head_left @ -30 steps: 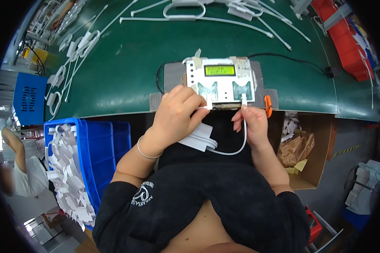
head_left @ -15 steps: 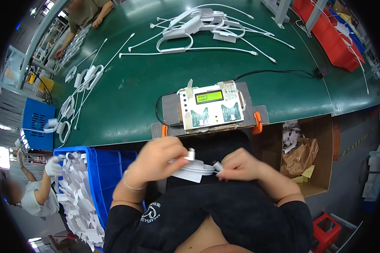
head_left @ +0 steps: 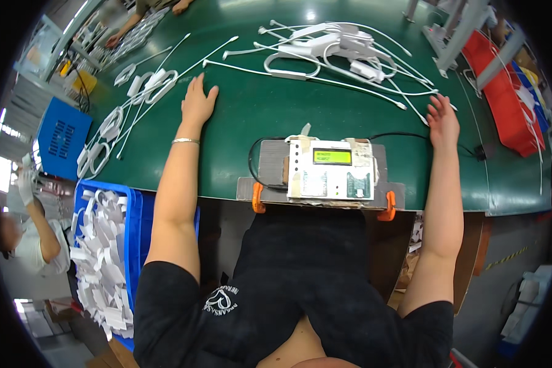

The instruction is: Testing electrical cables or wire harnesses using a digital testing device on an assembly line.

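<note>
My left hand [head_left: 197,100] lies flat on the green table [head_left: 245,116], fingers spread, holding nothing, just right of some coiled white cables [head_left: 150,84]. My right hand [head_left: 443,121] is stretched out to the far right, fingers apart, empty, close to the ends of a tangle of white cables with adapters [head_left: 337,49]. Between my arms, at the table's near edge, sits a tester box [head_left: 330,168] with a lit green display, held down by two orange clamps [head_left: 257,199]. A black lead [head_left: 254,165] loops at its left.
A blue bin [head_left: 132,221] of white paper strips stands below the table on my left. Red bins [head_left: 506,92] sit at the far right. A cardboard box [head_left: 472,257] is under the table on the right. Another person [head_left: 24,233] works at the left; other hands [head_left: 147,18] show at the far edge.
Both hands left my lap, where they held a white cable, and reached out over the table, left hand to the far left, right hand to the far right. The white cable is no longer held.
</note>
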Demonstrator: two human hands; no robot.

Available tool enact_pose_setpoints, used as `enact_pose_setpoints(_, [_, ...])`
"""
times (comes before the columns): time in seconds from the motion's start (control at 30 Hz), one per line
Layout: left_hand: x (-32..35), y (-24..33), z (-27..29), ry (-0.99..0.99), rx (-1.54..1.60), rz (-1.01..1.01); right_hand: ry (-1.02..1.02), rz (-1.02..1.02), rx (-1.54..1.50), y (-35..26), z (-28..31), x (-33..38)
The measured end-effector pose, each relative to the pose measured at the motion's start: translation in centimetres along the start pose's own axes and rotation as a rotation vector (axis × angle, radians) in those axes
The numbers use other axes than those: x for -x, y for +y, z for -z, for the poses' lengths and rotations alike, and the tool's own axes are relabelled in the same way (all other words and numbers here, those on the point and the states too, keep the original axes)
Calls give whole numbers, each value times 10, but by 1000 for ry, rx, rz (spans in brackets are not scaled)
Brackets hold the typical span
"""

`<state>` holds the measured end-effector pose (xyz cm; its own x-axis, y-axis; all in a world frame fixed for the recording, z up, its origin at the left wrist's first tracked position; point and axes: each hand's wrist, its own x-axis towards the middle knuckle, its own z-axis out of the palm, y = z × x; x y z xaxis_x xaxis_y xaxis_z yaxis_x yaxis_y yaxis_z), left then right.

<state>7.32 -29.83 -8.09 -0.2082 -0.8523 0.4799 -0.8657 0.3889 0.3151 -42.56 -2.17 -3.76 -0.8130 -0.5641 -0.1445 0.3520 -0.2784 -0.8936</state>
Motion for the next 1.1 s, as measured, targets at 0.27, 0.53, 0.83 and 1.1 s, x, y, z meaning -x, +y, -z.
enact_pose_setpoints(0.27, [0,23,15,-156,-86,6,-111,466,686,3,-30,39])
enact_pose_setpoints(0.53, [-45,-21,3,22,-368,127,-245,601,935,13,-33,47])
enact_pose_setpoints(0.83, [-74,-31,16,-86,-467,271,-210,583,981,17,-31,35])
enact_pose_setpoints(1.1, [-61,-33,46,565,13,88,-178,595,772,10,-35,48])
